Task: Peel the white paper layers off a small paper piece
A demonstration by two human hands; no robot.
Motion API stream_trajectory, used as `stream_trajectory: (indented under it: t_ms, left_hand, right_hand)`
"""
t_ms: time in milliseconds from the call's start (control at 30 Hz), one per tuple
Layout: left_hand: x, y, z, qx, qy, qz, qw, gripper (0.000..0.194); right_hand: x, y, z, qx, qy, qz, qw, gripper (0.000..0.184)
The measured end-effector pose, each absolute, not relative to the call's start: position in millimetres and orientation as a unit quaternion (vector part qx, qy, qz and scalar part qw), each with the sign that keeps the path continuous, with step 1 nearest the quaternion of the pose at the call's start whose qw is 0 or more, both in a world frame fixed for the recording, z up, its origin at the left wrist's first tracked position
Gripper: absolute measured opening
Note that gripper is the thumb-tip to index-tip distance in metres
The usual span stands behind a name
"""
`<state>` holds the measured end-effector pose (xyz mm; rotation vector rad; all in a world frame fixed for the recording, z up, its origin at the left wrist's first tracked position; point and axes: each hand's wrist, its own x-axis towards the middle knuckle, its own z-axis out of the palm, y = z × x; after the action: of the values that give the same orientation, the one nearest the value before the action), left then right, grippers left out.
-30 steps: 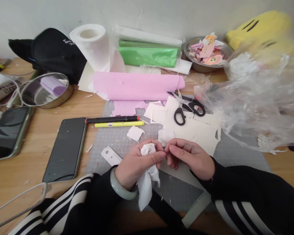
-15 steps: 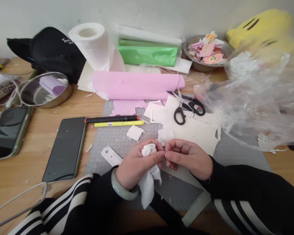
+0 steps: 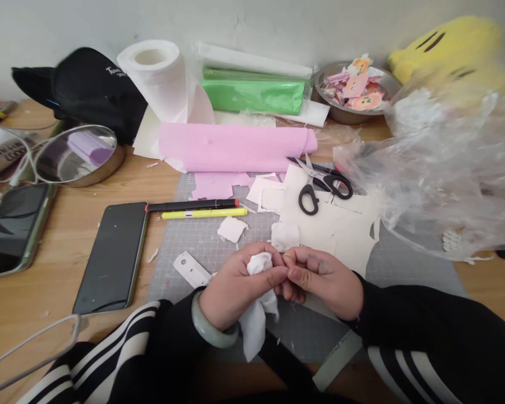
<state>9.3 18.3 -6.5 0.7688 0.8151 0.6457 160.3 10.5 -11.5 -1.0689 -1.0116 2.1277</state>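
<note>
The left hand (image 3: 239,286) grips the white cloth (image 3: 253,331); the right hand (image 3: 329,283) pinches, on what I can't tell. Pinch softly.

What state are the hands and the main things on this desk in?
Left hand: closed on crumpled white tissue
Right hand: fingers pinched together
Scissors: partly open
Nearer phone: screen dark
Far-left phone: screen dark
White roll: upright, end loose
Pink sheet: rolled, lying down
Right bowl: heaped with paper cutouts
Left bowl: holding something purple
Plastic bag: crumpled
</note>
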Motion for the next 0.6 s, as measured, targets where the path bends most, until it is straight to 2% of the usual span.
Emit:
stream_trajectory:
  t_ms: [600]
  left_hand:
    - [6.6, 20.2, -7.0, 0.339, 0.392, 0.310, 0.798, 0.012]
  right_hand:
    - [161.6, 14.9, -12.2, -0.359, -0.323, 0.824, 0.297, 0.033]
